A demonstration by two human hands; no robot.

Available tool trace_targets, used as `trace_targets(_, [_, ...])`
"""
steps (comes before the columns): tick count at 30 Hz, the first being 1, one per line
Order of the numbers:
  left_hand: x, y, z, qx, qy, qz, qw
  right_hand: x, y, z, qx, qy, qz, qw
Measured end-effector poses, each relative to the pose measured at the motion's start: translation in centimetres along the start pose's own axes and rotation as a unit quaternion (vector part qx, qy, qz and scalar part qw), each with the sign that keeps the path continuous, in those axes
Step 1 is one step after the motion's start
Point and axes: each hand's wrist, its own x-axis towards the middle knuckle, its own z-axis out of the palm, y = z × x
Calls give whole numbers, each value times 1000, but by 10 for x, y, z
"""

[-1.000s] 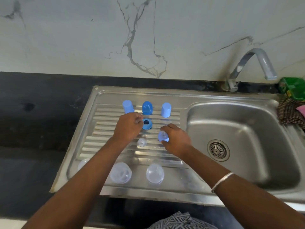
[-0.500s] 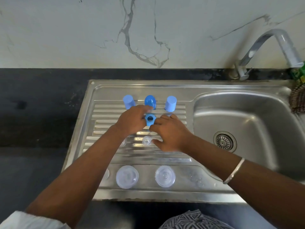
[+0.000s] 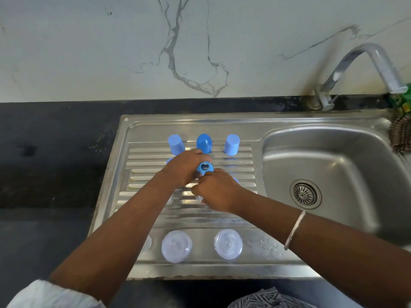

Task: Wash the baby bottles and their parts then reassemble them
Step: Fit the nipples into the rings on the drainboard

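Head view: both hands closer together than before, left hand [image 3: 185,168] and right hand [image 3: 219,192] pinching blue ring [image 3: 205,168].

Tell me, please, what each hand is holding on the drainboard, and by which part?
The left hand holds the blue collar ring by its left side. The right hand curls over something hidden beneath it; what cannot be told.

Behind the steel-grey ribbed drainboard [image 3: 233,165] you have three blue caps [image 3: 204,142]; a brighter blue ring [image 3: 205,167] sits on it. At its near edge stand clear, perhaps faintly bluish, bottles [image 3: 228,243]. The wall [image 3: 111,45] behind is white, grey-veined.
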Motion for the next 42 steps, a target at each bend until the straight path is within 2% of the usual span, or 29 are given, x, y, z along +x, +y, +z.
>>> trace_targets(3, [5,2,3,18,5,-10,1000,-16,0,-6,53,49,16,997])
trace_targets(6, [1,6,6,4,26,-41,999,-51,7,-17,185,118,64,973])
trace_targets(9, [-6,17,4,-25,108,-31,993,-86,30,-24,262,155,130,944])
trace_targets(11, [-14,46,-5,-63,172,-6,983,-112,48,-29,334,131,213,909])
trace_targets(12, [-16,63,-9,-105,189,1,976,-125,56,-36,444,107,237,857])
trace_targets(13, [-20,83,-14,-191,185,6,964,-140,62,-45,586,91,233,770])
trace_targets(14, [-21,102,-17,-294,144,1,945,-155,68,-49,709,84,223,664])
trace_targets(15, [-23,118,-19,-403,87,-11,911,-163,75,-47,770,92,223,590])
trace_targets(16, [-23,131,-17,-441,28,-33,896,-173,86,-39,750,100,263,599])
trace_targets(17, [-19,139,-16,-390,-7,-56,919,-180,95,-29,690,64,342,635])
trace_targets(18, [-16,142,-10,-246,-28,-60,967,-186,100,-18,590,19,408,697])
trace_targets(19, [-12,150,-3,-96,-24,-63,993,-195,101,-9,495,-12,446,745])
trace_targets(20, [-9,153,5,24,29,-53,998,-200,104,-2,478,-23,447,756])
trace_targets(21, [-9,160,10,76,77,-22,994,-207,105,0,527,10,419,739])
trace_targets(23, [-9,174,18,37,145,53,987,-216,100,-6,645,76,344,678])
trace_targets(24, [-7,182,21,12,151,73,986,-221,102,-3,682,90,342,640])
trace_targets(25, [-6,186,24,5,153,77,985,-223,107,6,670,80,384,630])
trace_targets(27, [-1,192,32,59,116,11,991,-232,112,21,533,69,479,694])
trace_targets(28, [2,193,37,75,103,-26,992,-236,116,31,537,102,502,670])
trace_targets(30, [6,200,47,31,92,-60,993,-247,116,42,564,157,479,654])
trace_targets(33, [9,215,61,-134,85,-87,984,-259,120,52,566,253,465,633])
trace_targets(36, [12,238,80,-266,95,-139,949,-274,120,51,535,294,412,676])
trace_targets(39, [11,260,95,-390,103,-205,892,-285,117,46,562,338,343,673])
trace_targets(42, [5,284,107,-558,80,-245,789,-293,123,44,594,369,307,646])
